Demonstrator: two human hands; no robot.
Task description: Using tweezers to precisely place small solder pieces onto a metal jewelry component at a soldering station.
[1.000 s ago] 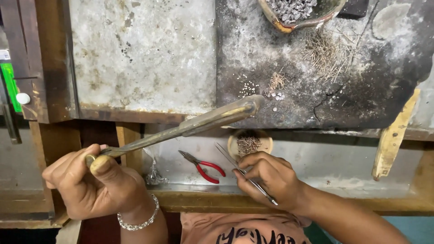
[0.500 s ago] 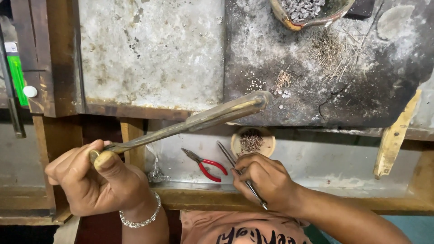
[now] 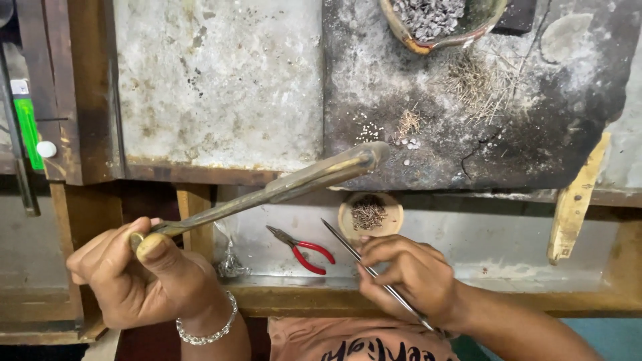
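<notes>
— Blowpipe (image 3: pixel 281 187): who has it, and where does it sit?

— It is a long brass-coloured tube. The left hand (image 3: pixel 144 277) is closed round its near end, thumb pressed on top. From that fist it slants up and away to the right, and its far tip hangs over the scorched dark slab (image 3: pixel 508 120), just by a scatter of tiny pale beads (image 3: pixel 371 132).

— And the other hand?

— The right hand (image 3: pixel 408 274) is curled round slim metal tweezers (image 3: pixel 364 264), fingers pinched on the shaft. The points stick out up-left of the knuckles, close to a small round dish (image 3: pixel 370 217) of short wire bits. Whether the points grip anything I can't make out.

— What lies between the hands?

— Red-handled pliers (image 3: pixel 302 249), on the lower shelf, untouched. The hands are well apart.

— Anything past the blowpipe's tip?

— A clay bowl (image 3: pixel 438 23) of grey lumps, farther off, beyond the right hand.
</notes>
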